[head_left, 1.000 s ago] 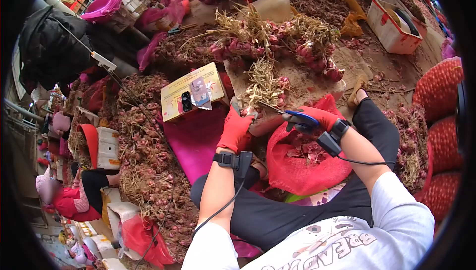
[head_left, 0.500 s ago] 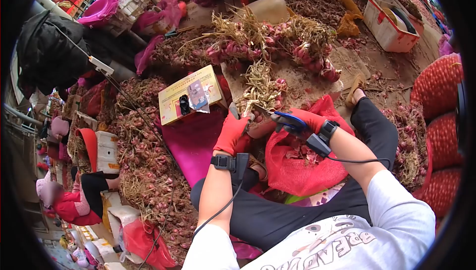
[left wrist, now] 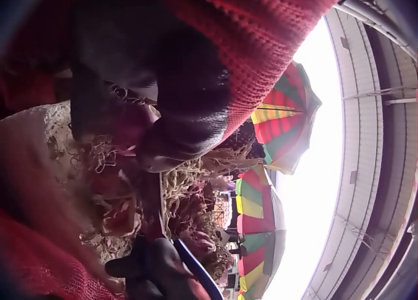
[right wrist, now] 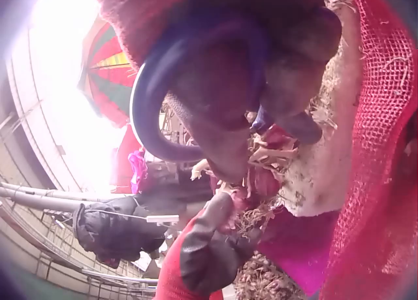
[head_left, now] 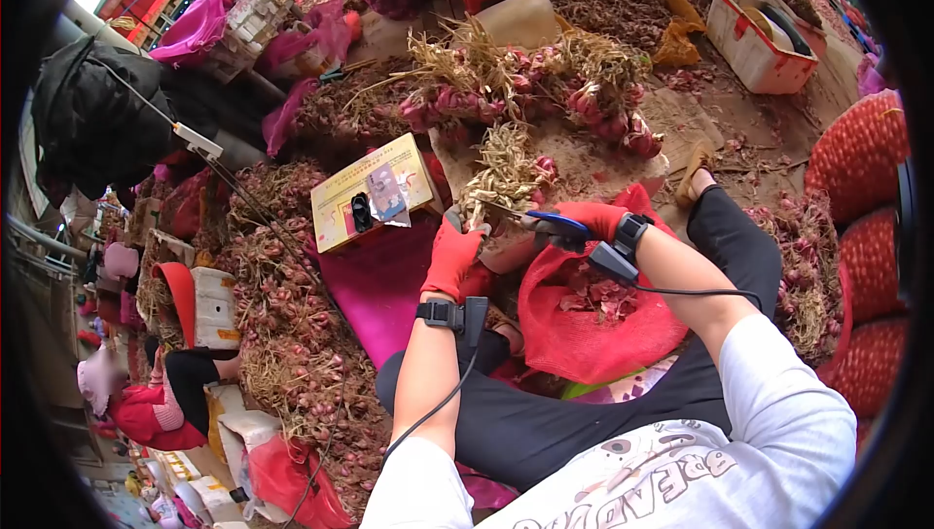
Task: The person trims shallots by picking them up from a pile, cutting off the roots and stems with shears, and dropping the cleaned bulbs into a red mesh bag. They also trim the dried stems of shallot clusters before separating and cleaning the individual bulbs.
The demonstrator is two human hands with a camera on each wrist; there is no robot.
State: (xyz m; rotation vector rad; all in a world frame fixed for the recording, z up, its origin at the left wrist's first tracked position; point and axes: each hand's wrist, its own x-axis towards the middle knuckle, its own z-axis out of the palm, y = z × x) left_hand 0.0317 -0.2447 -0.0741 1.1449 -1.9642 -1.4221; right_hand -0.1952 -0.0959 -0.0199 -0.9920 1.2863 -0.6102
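Note:
In the head view my left hand [head_left: 453,255], in a red glove with dark grey coated fingers, is at the near edge of a pale block. Its fingers pinch a pinkish shallot [right wrist: 240,199], mostly hidden by the glove. My right hand [head_left: 592,220], gloved alike, grips blue-handled scissors [head_left: 561,226]. Their blades point left, close to the left fingertips. Beyond both hands, a bunch of shallots with dry stems [head_left: 506,171] lies on the block [head_left: 593,171]. More bunches [head_left: 525,82] are heaped along its far side.
A red mesh bag [head_left: 593,349] with loose skins lies open between the knees. Left of the block is a yellow box [head_left: 336,223] carrying a card and a small black item. Shallot heaps [head_left: 292,305] spread left; filled red sacks [head_left: 856,159] stand right. Another person [head_left: 146,412] sits far left.
My right hand and the scissors have moved left, nearer the left hand. The left hand stays almost in place, still pinching. The whole head view has shifted slightly.

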